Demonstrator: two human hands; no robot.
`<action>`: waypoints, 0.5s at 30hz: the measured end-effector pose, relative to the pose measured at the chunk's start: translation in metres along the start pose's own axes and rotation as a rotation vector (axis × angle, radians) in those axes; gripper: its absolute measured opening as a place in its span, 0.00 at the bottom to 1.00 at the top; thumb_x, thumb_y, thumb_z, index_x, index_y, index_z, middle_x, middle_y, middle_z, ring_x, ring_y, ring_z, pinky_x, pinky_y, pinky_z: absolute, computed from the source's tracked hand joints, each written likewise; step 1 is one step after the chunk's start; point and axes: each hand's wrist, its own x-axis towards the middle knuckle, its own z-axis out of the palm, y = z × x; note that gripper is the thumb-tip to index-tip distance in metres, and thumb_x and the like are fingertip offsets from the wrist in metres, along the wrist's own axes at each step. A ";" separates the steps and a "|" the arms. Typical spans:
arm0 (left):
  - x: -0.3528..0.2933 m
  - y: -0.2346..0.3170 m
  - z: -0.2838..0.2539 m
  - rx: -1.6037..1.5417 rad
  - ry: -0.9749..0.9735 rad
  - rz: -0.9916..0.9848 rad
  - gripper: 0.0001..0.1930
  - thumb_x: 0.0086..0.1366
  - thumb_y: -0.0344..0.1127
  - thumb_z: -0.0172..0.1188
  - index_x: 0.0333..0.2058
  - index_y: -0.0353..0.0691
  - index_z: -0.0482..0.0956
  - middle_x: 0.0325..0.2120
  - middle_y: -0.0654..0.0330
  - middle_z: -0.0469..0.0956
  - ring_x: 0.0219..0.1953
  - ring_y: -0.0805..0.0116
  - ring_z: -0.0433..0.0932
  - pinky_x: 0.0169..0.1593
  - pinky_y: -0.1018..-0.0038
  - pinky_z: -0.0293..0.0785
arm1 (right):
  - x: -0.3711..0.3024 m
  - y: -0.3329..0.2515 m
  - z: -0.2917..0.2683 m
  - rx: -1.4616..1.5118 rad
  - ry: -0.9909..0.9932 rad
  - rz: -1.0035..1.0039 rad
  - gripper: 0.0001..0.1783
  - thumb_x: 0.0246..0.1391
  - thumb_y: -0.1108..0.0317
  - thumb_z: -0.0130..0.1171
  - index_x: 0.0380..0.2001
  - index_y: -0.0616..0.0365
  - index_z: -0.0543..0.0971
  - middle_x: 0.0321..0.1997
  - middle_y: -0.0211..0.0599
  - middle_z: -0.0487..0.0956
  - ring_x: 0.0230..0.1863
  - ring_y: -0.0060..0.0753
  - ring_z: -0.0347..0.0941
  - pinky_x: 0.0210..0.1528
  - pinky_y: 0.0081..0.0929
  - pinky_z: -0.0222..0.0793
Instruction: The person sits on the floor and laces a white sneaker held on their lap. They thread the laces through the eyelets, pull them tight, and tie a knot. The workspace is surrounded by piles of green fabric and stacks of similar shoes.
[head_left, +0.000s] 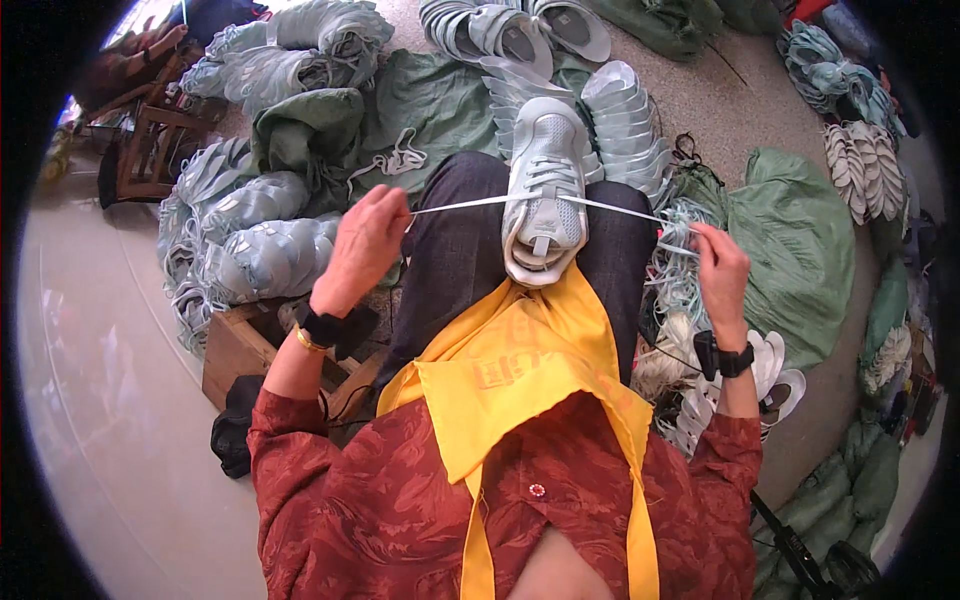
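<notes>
A pale grey-green sneaker upper rests between my knees, its toe pointing away from me. White lace crosses its lower eyelets, and the two free ends stretch out sideways in a nearly straight line. My left hand is closed around the left end of the shoelace, beside my left knee. On the other side, my right hand pinches the right end between thumb and fingers, past my right knee. Both ends look taut. Over my lap lies a yellow apron.
Stacks of pale shoe uppers lie to the left, with more uppers ahead. A loose white lace is on green sacking. A wooden box stands by my left leg. At right are a bundle of laces and a green sack.
</notes>
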 end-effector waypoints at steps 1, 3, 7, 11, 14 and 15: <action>-0.002 -0.011 -0.004 0.016 -0.007 -0.025 0.04 0.62 0.25 0.59 0.32 0.36 0.72 0.29 0.50 0.72 0.35 0.44 0.76 0.38 0.56 0.72 | -0.004 0.009 -0.006 -0.007 -0.015 0.053 0.10 0.63 0.76 0.58 0.45 0.61 0.84 0.35 0.42 0.85 0.33 0.37 0.82 0.38 0.32 0.74; -0.006 -0.029 -0.016 0.040 0.014 -0.055 0.04 0.61 0.23 0.58 0.32 0.35 0.71 0.27 0.48 0.73 0.33 0.43 0.75 0.36 0.57 0.71 | -0.010 0.025 -0.017 0.003 0.025 0.104 0.12 0.64 0.75 0.57 0.46 0.59 0.85 0.33 0.37 0.86 0.30 0.28 0.80 0.35 0.28 0.72; -0.026 -0.062 -0.043 0.072 0.085 -0.169 0.05 0.62 0.24 0.59 0.33 0.34 0.71 0.27 0.47 0.75 0.33 0.43 0.76 0.37 0.57 0.71 | -0.022 0.069 -0.036 0.019 0.022 0.326 0.13 0.64 0.73 0.57 0.47 0.57 0.86 0.31 0.33 0.87 0.26 0.18 0.74 0.30 0.23 0.67; -0.042 -0.095 -0.062 0.122 0.111 -0.301 0.05 0.62 0.26 0.61 0.34 0.34 0.73 0.27 0.48 0.76 0.32 0.47 0.77 0.37 0.60 0.72 | -0.040 0.126 -0.051 -0.078 -0.001 0.377 0.14 0.66 0.69 0.57 0.50 0.55 0.86 0.29 0.26 0.85 0.23 0.11 0.65 0.26 0.19 0.61; -0.048 -0.112 -0.075 0.114 0.159 -0.369 0.05 0.63 0.27 0.62 0.34 0.33 0.74 0.23 0.49 0.75 0.27 0.53 0.77 0.34 0.63 0.72 | -0.054 0.167 -0.056 -0.093 0.025 0.353 0.14 0.66 0.69 0.56 0.50 0.54 0.87 0.29 0.26 0.85 0.22 0.12 0.65 0.26 0.20 0.61; -0.050 -0.123 -0.080 0.112 0.170 -0.369 0.05 0.63 0.27 0.62 0.34 0.34 0.74 0.23 0.49 0.75 0.26 0.54 0.76 0.34 0.63 0.72 | -0.056 0.177 -0.056 -0.099 0.027 0.348 0.14 0.66 0.69 0.56 0.49 0.54 0.87 0.30 0.26 0.85 0.22 0.12 0.65 0.26 0.20 0.62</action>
